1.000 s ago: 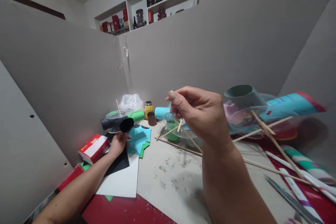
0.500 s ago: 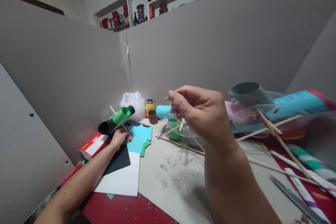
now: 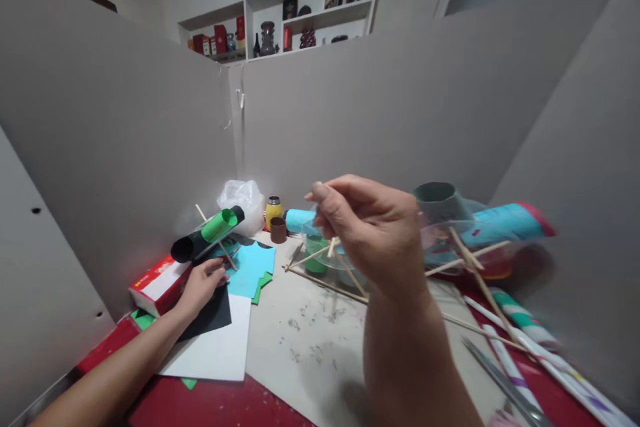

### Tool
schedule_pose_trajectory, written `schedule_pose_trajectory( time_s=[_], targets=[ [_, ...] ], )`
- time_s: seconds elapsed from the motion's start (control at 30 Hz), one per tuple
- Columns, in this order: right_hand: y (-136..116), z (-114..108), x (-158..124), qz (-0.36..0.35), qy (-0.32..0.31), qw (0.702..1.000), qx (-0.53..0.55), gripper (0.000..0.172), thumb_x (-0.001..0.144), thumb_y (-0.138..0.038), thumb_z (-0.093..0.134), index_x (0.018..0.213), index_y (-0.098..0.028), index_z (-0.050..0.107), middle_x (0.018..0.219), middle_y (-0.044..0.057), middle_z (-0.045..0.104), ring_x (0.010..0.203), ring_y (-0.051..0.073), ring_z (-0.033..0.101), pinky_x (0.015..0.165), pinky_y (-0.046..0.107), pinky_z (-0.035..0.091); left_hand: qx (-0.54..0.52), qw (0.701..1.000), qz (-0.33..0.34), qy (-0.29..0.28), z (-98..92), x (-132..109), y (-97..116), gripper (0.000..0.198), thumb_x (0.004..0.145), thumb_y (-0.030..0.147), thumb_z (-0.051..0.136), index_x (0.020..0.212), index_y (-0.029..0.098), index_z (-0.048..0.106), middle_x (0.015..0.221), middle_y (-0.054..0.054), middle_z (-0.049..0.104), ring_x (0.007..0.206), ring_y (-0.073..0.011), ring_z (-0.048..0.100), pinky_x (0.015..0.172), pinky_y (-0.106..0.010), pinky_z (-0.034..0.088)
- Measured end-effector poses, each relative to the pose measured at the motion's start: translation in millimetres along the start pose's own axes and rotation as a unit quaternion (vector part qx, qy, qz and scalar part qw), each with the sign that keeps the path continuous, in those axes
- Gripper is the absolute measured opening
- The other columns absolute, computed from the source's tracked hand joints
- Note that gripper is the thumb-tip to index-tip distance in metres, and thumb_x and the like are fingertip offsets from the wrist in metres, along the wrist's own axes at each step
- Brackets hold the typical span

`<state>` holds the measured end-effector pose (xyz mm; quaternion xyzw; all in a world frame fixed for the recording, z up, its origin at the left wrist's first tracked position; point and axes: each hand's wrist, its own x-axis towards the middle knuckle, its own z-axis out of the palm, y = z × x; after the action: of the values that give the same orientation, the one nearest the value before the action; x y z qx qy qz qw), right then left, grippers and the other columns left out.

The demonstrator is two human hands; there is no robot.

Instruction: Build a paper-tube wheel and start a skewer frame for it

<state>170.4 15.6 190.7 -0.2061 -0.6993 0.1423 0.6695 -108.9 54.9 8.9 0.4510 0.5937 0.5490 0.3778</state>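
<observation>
My left hand (image 3: 203,287) lies low over black paper (image 3: 217,312), fingers apart, their tips beside the left edge of the light blue paper (image 3: 253,267). Just above it are black paper tubes (image 3: 186,248), a green paper tube (image 3: 220,225) and a thin wooden stick (image 3: 228,256). My right hand (image 3: 373,230) is raised in the middle, thumb and forefinger pinched together; anything between them is too small to make out. Behind its wrist stands a frame of wooden sticks (image 3: 325,283) with clear plastic discs, partly hidden by the hand.
Scissors (image 3: 500,373) and white-barrelled pens (image 3: 510,360) lie at the right. A blue paper tube with a red end (image 3: 505,223) and a grey paper ring (image 3: 437,193) stand behind. A red box (image 3: 160,283), plastic bag (image 3: 243,203) and yellow bottle (image 3: 273,212) are left.
The view has turned to the right, so the table things sit further left. My left hand's fingers have shifted slightly back from the stick. The right hand keeps its pinch.
</observation>
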Motion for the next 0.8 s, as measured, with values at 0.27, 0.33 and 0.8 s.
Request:
schedule_pose_trajectory(
  time_s=[0.27, 0.33, 0.8],
  targets=[
    [-58.5, 3.5, 30.7, -0.138, -0.066, 0.977, -0.146, 0.028, 0.093, -0.03, 0.057, 0.069, -0.018, 0.061, 0.056, -0.004, 0.052, 0.049, 0.007, 0.048, 0.046, 0.02, 0.038, 0.083, 0.987, 0.089, -0.101, 16.1, -37.6, 18.9, 0.044, 0.075, 0.042, 0.066, 0.109, 0.013, 0.067, 0.118, -0.014, 0.068, 0.108, -0.0281, 0.064, 0.098, -0.043, 0.048],
    [-69.1, -10.7, 28.1, -0.16, -0.093, 0.962, -0.2, 0.027, 0.093, -0.028, 0.057, 0.068, -0.019, 0.06, 0.057, -0.004, 0.053, 0.048, 0.007, 0.047, 0.046, 0.021, 0.037, 0.054, 0.985, 0.053, -0.157, 27.4, -45.1, 27.6, 0.048, 0.074, 0.042, 0.067, 0.112, 0.013, 0.065, 0.117, -0.015, 0.068, 0.103, -0.0275, 0.066, 0.093, -0.042, 0.051],
    [34.5, -126.4, -82.7, 0.227, -0.3, 0.764, -0.524, 0.025, 0.091, -0.03, 0.049, 0.081, -0.019, 0.068, 0.069, 0.003, 0.069, 0.06, 0.016, 0.059, 0.055, 0.027, 0.038, 0.294, 0.911, 0.191, -0.217, 107.4, 18.5, 27.6, 0.041, 0.076, 0.025, 0.059, 0.114, 0.011, 0.065, 0.115, -0.014, 0.069, 0.088, -0.0236, 0.067, 0.082, -0.033, 0.048]
  ],
)
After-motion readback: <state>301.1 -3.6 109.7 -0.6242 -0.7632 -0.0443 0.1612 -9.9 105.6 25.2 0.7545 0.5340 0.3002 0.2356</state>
